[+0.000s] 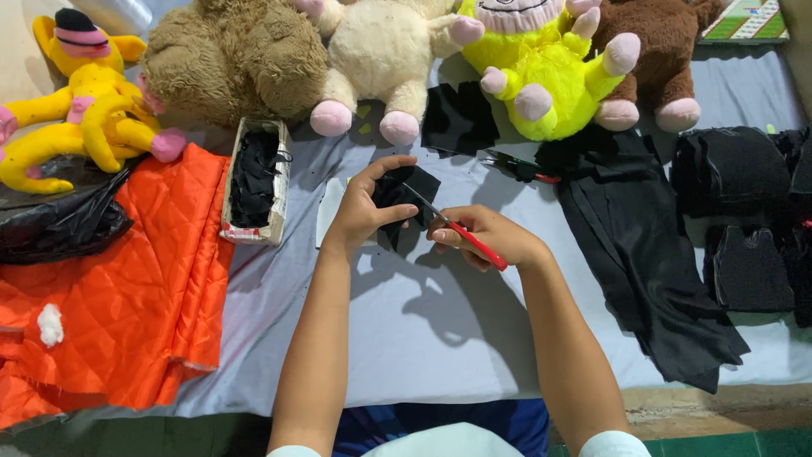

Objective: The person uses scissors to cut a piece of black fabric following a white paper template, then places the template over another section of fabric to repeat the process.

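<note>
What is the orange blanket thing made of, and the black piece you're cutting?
The orange sheet looks like shiny quilted fabric: stitched diamonds, and white stuffing pokes out at one spot. The black piece in the left hand looks like soft, matte felt or fleece; it holds its shape. The scissors in the right hand have red handles, probably plastic.

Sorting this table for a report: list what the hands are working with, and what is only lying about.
In use:
left hand
black fabric piece
right hand
red-handled scissors

Lying about:
plush toys
orange quilted cloth
box of black scraps
long black cloth
stacked black cut pieces
</note>
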